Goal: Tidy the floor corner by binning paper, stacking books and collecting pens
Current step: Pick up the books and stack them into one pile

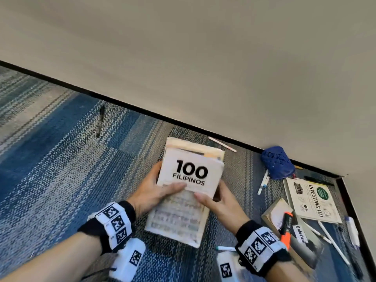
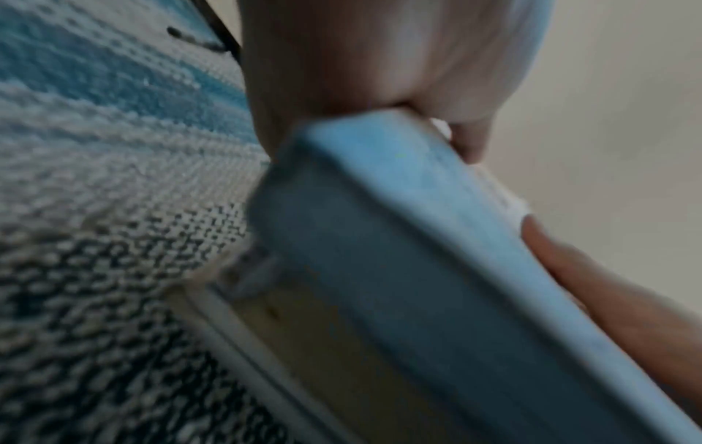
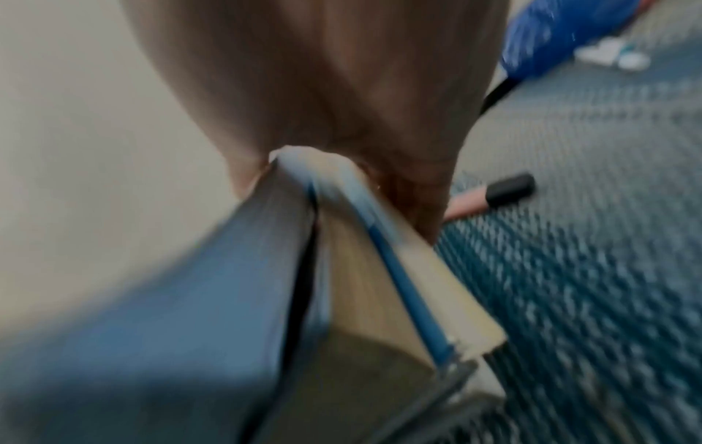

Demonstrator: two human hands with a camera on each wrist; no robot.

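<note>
Carpeted floor (image 1: 61, 159) meets a wall. Stacking is the step in hand: at lower centre, the left hand (image 1: 154, 192) and right hand (image 1: 219, 200) grasp the "100 Filipinos" book (image 1: 191, 174) over a larger book (image 1: 179, 218). Next move: square it and release. Farther right, the "Investing 101" book (image 1: 313, 200) and pens (image 1: 262, 184) remain.

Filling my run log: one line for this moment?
stage: stacking books | left hand and right hand: grip 100 Filipinos book above stack | pens: loose on carpet
</note>
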